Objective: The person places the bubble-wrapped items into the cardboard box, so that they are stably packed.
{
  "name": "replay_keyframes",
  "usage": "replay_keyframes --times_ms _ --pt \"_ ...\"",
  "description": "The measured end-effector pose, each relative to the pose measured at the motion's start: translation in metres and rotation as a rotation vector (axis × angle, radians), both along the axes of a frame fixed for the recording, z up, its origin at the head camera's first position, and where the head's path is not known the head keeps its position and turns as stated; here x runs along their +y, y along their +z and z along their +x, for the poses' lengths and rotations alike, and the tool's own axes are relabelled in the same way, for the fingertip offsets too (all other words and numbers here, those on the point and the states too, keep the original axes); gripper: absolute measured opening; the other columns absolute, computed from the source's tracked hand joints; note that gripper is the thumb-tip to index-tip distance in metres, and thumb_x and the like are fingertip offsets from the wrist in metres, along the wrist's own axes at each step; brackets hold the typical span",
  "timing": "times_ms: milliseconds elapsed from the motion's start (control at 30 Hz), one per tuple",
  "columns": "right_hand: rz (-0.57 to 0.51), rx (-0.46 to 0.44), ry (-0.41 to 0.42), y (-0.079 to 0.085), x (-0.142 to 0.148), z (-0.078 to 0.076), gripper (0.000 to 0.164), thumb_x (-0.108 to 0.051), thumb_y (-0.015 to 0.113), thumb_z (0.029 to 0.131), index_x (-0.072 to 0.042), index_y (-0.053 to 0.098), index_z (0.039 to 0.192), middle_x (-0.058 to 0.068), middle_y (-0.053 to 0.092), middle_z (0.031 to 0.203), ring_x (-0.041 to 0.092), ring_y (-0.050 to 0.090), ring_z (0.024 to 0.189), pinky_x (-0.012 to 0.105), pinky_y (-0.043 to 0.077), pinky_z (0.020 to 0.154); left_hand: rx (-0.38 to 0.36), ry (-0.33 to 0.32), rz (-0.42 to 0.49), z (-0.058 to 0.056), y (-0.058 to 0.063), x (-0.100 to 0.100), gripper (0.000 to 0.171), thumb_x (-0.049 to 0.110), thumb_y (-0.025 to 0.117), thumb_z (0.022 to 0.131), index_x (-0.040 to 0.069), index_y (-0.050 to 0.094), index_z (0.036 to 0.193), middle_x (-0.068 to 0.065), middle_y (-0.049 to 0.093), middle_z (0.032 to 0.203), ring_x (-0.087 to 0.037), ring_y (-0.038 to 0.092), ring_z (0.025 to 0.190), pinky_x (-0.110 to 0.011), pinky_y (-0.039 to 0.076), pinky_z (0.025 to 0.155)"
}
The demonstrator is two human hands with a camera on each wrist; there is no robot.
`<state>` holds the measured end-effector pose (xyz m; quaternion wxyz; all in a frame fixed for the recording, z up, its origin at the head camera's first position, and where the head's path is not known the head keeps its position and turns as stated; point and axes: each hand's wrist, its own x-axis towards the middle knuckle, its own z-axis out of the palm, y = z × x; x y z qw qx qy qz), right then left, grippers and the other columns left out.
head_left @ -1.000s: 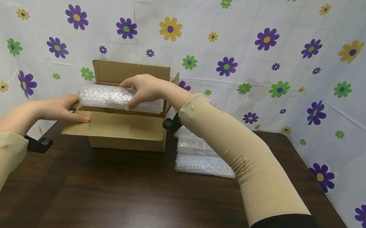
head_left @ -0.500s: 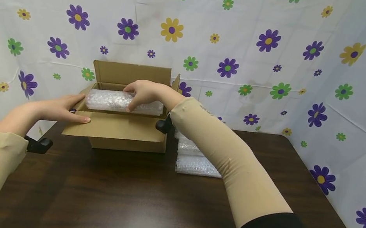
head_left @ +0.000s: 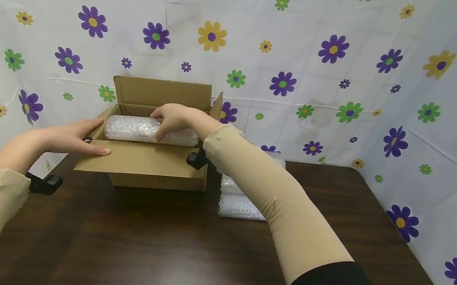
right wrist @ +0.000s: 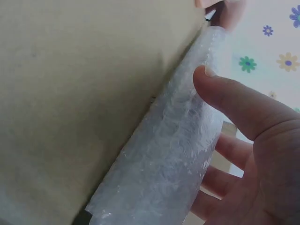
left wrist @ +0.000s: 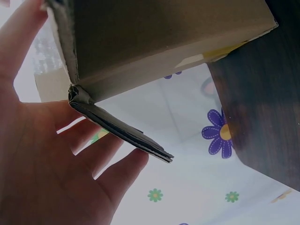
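Placing a bubble-wrap roll point(head_left: 130, 129) into the cardboard box point(head_left: 156, 184) looks like the current step. Roll lies lengthwise in the box mouth, between back flap point(head_left: 162, 93) and front flap point(head_left: 146, 160); can't tell how deep. Right hand point(head_left: 175, 119) pinches it, thumb on near side, fingers over far side. Left hand point(head_left: 71, 137) spread, thumb on front flap, fingers against left flap point(left wrist: 122, 131). Next move probably calls for a level roll, flaps held out, then release. Little slack at roll ends; gap shows behind it. Room over the desk point(head_left: 150, 249) in front; more bubble wrap point(head_left: 241, 207) just right.
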<state>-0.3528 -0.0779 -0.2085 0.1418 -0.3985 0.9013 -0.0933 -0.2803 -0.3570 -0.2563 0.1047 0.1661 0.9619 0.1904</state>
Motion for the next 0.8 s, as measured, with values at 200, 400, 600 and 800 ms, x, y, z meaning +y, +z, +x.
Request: replay_keyframes --times_ms 200,400,600,800 --pt "0.015 0.032 -0.025 -0.008 -0.003 -0.001 0.072 -0.034 0.070 0.088 -0.016 0.037 0.150 0.000 0.038 0.152 0.014 0.032 0.139 0.022 0.029 0.108 -0.008 0.004 0.006 0.000 -0.001 -0.003 0.104 0.039 0.066 0.089 -0.012 -0.001 0.149 -0.042 0.004 0.149 -0.059 0.003 0.136 -0.073 0.013 0.102" --pt "0.009 0.008 -0.027 -0.010 -0.004 -0.003 0.074 -0.032 0.068 0.090 -0.014 0.033 0.152 0.001 0.036 0.153 0.014 0.032 0.139 0.022 0.029 0.108 -0.012 -0.003 0.017 -0.001 -0.001 -0.002 0.103 0.038 0.066 0.089 -0.012 -0.002 0.149 -0.042 0.003 0.149 -0.059 0.002 0.136 -0.073 0.012 0.103" --pt "0.022 -0.013 -0.045 -0.013 -0.008 -0.006 0.074 -0.031 0.067 0.091 -0.013 0.031 0.153 0.000 0.033 0.155 0.013 0.029 0.140 0.023 0.027 0.110 -0.016 -0.007 0.017 -0.001 0.000 -0.003 0.103 0.038 0.065 0.090 -0.012 -0.003 0.149 -0.042 0.002 0.149 -0.059 0.002 0.136 -0.073 0.012 0.102" --pt "0.015 -0.031 -0.055 -0.014 -0.009 -0.003 0.074 -0.030 0.066 0.090 -0.012 0.030 0.153 0.002 0.034 0.154 0.014 0.030 0.140 0.024 0.027 0.110 -0.013 -0.009 0.015 -0.002 0.000 -0.003 0.103 0.038 0.065 0.090 -0.011 -0.003 0.149 -0.042 0.003 0.149 -0.059 0.002 0.136 -0.073 0.013 0.102"
